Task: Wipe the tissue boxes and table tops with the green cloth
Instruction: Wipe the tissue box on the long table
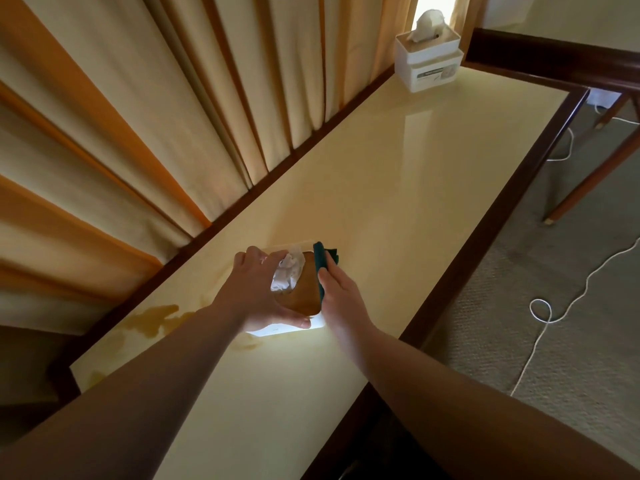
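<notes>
Near tissue box (300, 299) at centre of table top (398, 202), long axis running away along table. Left hand (258, 292) wrapped over left side, steadying. Right hand (341, 292) pressing green cloth (322, 261) flat-fingered against right side wall. Far tissue box (427, 60) well apart, at far end; right hand nearer.

Both bare forearms reach forward from the bottom edge and converge toward the middle. The left hand (258, 289) lies back-up, knuckles away from the camera, fingers curled downward over the far edge of what it grips and the thumb stretched along the near side, so it clasps from above. Just beside it, the right hand (337, 289) is turned on edge, wrist straight, fingers extended forward and pressed flat together, thumb on top; the two hands are close but not touching.
</notes>
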{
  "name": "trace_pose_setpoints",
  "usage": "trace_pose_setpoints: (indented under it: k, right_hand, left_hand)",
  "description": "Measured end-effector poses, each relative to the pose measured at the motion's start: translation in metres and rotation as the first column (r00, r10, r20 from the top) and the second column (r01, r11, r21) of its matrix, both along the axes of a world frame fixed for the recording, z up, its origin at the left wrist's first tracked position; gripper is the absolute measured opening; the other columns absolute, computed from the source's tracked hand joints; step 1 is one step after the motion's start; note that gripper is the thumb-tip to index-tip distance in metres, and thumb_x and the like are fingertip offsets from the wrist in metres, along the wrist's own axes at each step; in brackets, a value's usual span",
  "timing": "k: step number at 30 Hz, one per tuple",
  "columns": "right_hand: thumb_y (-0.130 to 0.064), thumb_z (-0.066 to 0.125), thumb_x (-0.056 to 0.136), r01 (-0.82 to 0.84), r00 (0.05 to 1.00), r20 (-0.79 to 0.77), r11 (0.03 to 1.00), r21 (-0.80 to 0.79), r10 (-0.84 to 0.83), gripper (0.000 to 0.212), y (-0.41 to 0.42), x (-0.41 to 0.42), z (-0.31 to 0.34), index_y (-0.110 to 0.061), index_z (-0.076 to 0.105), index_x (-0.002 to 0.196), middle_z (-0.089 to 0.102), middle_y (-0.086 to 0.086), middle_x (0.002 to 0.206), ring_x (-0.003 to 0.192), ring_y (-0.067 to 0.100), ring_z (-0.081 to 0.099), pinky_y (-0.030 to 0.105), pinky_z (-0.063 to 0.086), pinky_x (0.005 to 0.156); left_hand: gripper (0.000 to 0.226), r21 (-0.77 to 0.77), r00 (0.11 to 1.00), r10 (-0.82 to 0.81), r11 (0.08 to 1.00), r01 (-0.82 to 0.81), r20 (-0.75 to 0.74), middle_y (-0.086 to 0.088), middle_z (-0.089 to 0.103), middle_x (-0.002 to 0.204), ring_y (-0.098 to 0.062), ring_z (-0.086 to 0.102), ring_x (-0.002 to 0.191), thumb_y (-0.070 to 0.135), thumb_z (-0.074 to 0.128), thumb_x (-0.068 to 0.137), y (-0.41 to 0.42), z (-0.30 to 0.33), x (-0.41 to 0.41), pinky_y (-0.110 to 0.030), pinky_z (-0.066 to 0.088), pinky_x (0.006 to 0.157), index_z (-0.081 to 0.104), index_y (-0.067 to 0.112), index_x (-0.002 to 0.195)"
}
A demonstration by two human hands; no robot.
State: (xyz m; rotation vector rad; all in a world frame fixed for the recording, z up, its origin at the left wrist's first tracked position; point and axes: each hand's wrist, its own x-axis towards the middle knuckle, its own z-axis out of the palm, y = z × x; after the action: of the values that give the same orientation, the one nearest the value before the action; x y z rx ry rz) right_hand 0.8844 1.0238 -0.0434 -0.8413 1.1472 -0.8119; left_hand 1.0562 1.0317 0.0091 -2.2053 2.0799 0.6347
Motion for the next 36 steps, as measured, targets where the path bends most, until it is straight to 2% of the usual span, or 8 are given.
trace_pose_setpoints:
  k: [3, 6, 9, 18, 25, 29, 33, 36]
  right_hand:
    - [-0.015, 0.040, 0.111, -0.034, 0.998, -0.051, 0.999, 0.017, 0.035, 0.030, -0.028, 0.001, 0.005, -0.025, 0.063, 0.126, 0.067, -0.007, 0.099, 0.077, 0.010, 0.060, 0.022, 0.045, 0.071]
    - [-0.023, 0.042, 0.109, -0.028, 0.996, -0.080, 0.998, 0.061, 0.033, 0.032, -0.035, 0.003, -0.002, -0.039, 0.068, 0.121, 0.074, 0.005, 0.103, 0.085, 0.018, 0.066, 0.032, 0.048, 0.079]
    - [-0.026, 0.044, 0.110, -0.022, 0.998, -0.062, 0.995, 0.102, 0.028, 0.035, -0.023, 0.000, -0.012, -0.050, 0.069, 0.105, 0.075, -0.001, 0.102, 0.092, 0.020, 0.071, 0.035, 0.054, 0.084]
    - [-0.019, 0.040, 0.113, -0.072, 0.997, -0.003, 0.997, 0.033, 0.072, 0.033, 0.033, -0.013, -0.025, -0.032, 0.051, 0.141, 0.065, -0.018, 0.115, 0.088, -0.014, 0.064, 0.007, 0.049, 0.072]
    - [-0.022, 0.044, 0.105, -0.041, 0.998, -0.038, 0.999, -0.014, 0.041, 0.038, -0.008, 0.000, 0.000, -0.024, 0.062, 0.139, 0.070, 0.000, 0.113, 0.093, 0.025, 0.064, 0.036, 0.049, 0.081]
    - [-0.025, 0.042, 0.112, -0.058, 0.997, -0.051, 0.998, -0.002, 0.058, 0.033, -0.028, 0.002, -0.003, -0.035, 0.055, 0.141, 0.065, -0.015, 0.125, 0.103, 0.008, 0.065, 0.025, 0.051, 0.083]
    - [-0.024, 0.038, 0.112, -0.083, 0.991, -0.106, 0.996, 0.024, 0.085, 0.041, -0.020, 0.002, -0.017, -0.036, 0.053, 0.148, 0.068, 0.002, 0.133, 0.113, 0.025, 0.068, 0.047, 0.054, 0.102]
    - [-0.021, 0.041, 0.111, -0.050, 0.998, -0.047, 0.998, 0.045, 0.052, 0.040, -0.002, -0.002, -0.025, -0.040, 0.058, 0.142, 0.074, 0.001, 0.119, 0.108, 0.026, 0.071, 0.046, 0.057, 0.097]
  left_hand:
    - [0.136, -0.006, 1.000, 0.004, 1.000, -0.004, -0.006, 0.012, 0.030, 0.124, -0.013, 0.025, 0.122, 0.090, 0.074, 0.031, 0.000, 0.000, 0.001, -0.031, 0.043, 0.097, 0.027, 0.044, 0.150]
    - [0.135, -0.010, 1.000, 0.002, 1.000, -0.002, -0.005, 0.011, 0.030, 0.125, -0.013, 0.026, 0.122, 0.091, 0.073, 0.031, 0.000, 0.000, 0.001, -0.031, 0.045, 0.097, 0.028, 0.045, 0.150]
    - [0.134, -0.016, 1.000, -0.009, 1.000, 0.009, 0.005, 0.011, 0.030, 0.126, -0.014, 0.026, 0.122, 0.091, 0.073, 0.032, 0.001, -0.001, 0.001, -0.032, 0.046, 0.098, 0.029, 0.044, 0.149]
    - [0.131, -0.018, 1.000, -0.005, 1.000, 0.005, -0.001, 0.011, 0.030, 0.125, -0.015, 0.026, 0.122, 0.091, 0.074, 0.033, 0.001, -0.001, 0.001, -0.035, 0.045, 0.101, 0.028, 0.043, 0.146]
    - [0.137, -0.010, 1.000, -0.001, 1.000, 0.001, -0.001, 0.010, 0.031, 0.128, -0.014, 0.025, 0.124, 0.091, 0.075, 0.032, 0.000, -0.003, 0.001, -0.034, 0.044, 0.101, 0.027, 0.043, 0.151]
    - [0.134, -0.010, 1.000, 0.004, 1.000, -0.004, -0.005, 0.011, 0.030, 0.127, -0.014, 0.026, 0.122, 0.090, 0.075, 0.032, 0.000, -0.002, 0.001, -0.033, 0.045, 0.098, 0.028, 0.044, 0.149]
    - [0.134, -0.015, 1.000, -0.005, 1.000, 0.005, 0.017, 0.011, 0.031, 0.126, -0.014, 0.025, 0.120, 0.091, 0.075, 0.033, -0.001, -0.004, 0.002, -0.031, 0.043, 0.098, 0.028, 0.043, 0.149]
    - [0.133, -0.027, 1.000, -0.010, 1.000, 0.010, 0.026, 0.011, 0.031, 0.128, -0.014, 0.025, 0.120, 0.092, 0.075, 0.033, -0.001, -0.006, 0.003, -0.033, 0.044, 0.100, 0.028, 0.043, 0.148]
